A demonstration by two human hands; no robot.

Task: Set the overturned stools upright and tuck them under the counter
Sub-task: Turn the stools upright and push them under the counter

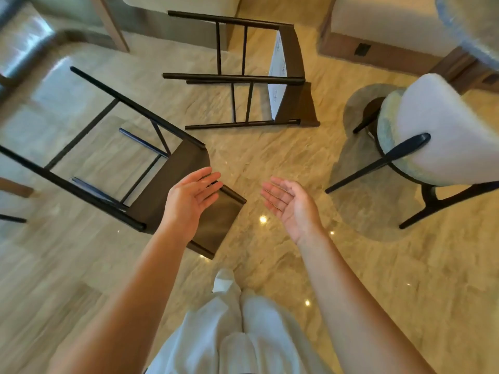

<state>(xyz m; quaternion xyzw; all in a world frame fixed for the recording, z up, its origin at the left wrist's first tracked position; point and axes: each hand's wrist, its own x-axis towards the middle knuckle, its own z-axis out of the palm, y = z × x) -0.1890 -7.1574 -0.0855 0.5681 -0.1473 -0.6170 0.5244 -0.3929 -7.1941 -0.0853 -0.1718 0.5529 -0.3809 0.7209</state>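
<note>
Both hands empty, fingers straight and apart; two stools lie tipped on the floor.
Nearest: light trousers (pixel 243 333). The left hand (pixel 189 201), palm inward, overlaps the seat end of the near stool (pixel 167 182); contact unclear, probably not touching. The right hand (pixel 290 203), palm up, is right of the near stool, over bare marble floor (pixel 270 157). The near stool lies on its side, legs pointing left. Beyond it, the second stool (pixel 293 76) lies likewise. Right of the near stool, well apart, an upholstered chair (pixel 432 125) stands upright.
</note>
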